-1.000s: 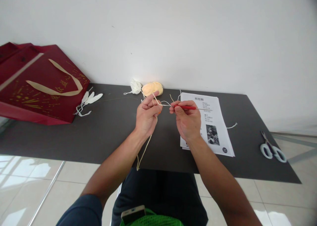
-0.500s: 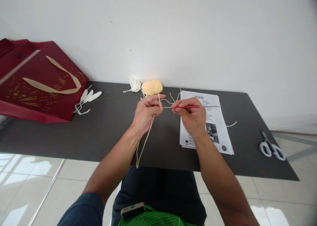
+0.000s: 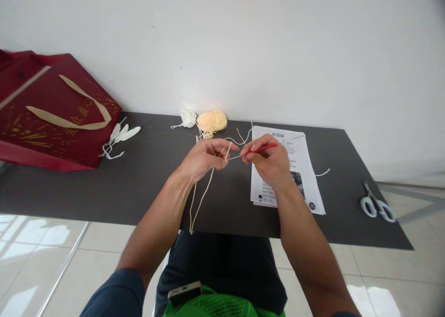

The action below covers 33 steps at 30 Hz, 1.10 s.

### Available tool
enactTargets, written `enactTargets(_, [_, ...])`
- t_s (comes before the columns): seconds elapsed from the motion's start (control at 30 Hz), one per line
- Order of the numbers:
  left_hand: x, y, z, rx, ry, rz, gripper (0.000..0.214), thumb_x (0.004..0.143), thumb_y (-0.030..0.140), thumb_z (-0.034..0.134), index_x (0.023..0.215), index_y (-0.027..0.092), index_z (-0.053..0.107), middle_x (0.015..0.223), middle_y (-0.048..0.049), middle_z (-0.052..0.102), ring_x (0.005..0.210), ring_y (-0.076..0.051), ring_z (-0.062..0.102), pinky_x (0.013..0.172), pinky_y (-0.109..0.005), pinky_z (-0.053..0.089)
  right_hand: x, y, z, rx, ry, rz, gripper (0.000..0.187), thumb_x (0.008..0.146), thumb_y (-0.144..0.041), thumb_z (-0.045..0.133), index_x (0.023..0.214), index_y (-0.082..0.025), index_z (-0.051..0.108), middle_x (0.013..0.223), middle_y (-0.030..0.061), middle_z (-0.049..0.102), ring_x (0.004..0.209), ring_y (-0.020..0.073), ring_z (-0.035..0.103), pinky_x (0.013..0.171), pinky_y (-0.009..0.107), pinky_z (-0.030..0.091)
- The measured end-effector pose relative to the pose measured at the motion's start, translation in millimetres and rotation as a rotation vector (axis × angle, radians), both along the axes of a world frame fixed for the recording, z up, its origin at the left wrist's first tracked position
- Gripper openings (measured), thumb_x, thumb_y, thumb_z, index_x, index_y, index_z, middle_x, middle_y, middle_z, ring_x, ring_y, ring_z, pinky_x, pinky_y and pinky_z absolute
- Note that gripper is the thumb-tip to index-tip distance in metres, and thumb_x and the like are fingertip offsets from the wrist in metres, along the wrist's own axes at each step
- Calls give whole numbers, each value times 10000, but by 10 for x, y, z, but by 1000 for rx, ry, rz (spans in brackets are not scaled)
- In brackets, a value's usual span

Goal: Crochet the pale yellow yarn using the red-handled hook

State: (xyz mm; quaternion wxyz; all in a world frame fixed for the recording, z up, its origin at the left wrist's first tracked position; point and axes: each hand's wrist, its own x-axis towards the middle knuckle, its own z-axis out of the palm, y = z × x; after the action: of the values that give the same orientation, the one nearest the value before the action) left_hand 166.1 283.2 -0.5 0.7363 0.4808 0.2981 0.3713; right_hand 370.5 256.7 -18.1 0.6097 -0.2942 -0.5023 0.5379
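My right hand pinches the red grip of a crochet hook, one thin metal end pointing left toward my other hand and the other end sticking out up and right. Cream yarn is looped over the raised index finger of my left hand and hangs in a long loop to the table's front edge. The left thumb and other fingers close on something small and orange, mostly hidden, beside the hook's tip. Whether the tip is inside a stitch cannot be made out.
Balls of white yarn and peach yarn lie by the wall. Printed sheets are under my right hand. Scissors rest at the right. A dark red gift bag and white crocheted pieces are at the left of the dark table.
The hook has tilted, its right end rising and its left end dipping. My left index finger has stretched a little to the right. The whole view has shifted slightly.
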Motion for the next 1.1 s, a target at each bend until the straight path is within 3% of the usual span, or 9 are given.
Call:
enactTargets(0.2, [-66, 23, 11, -29, -41, -137, 400, 596, 72, 814, 986, 163, 832, 616, -3, 619, 500, -89, 499, 501, -245, 336, 18, -2, 17, -22, 14, 50, 287, 759, -288, 921, 841, -247, 649, 808, -23, 804, 620, 113, 689, 585, 266, 573])
enactTargets(0.37, [-73, 22, 17, -52, -77, -158, 378, 612, 95, 836, 982, 171, 839, 622, -16, 627, 536, -104, 529, 517, -246, 356, 40, 4, 38, 21, 46, 73, 269, 776, -280, 911, 844, -254, 651, 811, -26, 803, 613, 107, 684, 578, 259, 566])
enactTargets(0.67, [-38, 14, -15, -53, -122, -160, 379, 605, 102, 847, 978, 167, 837, 616, -14, 627, 529, -98, 507, 506, -240, 344, -20, -3, 61, -47, 100, 93, 327, 734, -332, 941, 824, -244, 639, 779, -33, 791, 578, 99, 665, 537, 240, 553])
enactTargets(0.8, [-22, 1, -46, -28, -169, -78, 312, 622, 105, 879, 924, 170, 835, 684, -28, 678, 587, -97, 565, 552, -227, 416, -73, -11, 89, -120, 194, 102, 355, 721, -342, 951, 820, -239, 626, 780, -42, 788, 594, 89, 677, 535, 212, 558])
enactTargets(1.1, [134, -50, -79, 98, -177, 266, 219, 668, 161, 908, 874, 186, 838, 803, -47, 774, 707, -119, 674, 708, -250, 534, -314, -27, 9, -202, 306, -27, 287, 780, -334, 909, 909, -283, 658, 907, -73, 820, 756, 79, 761, 696, 185, 652])
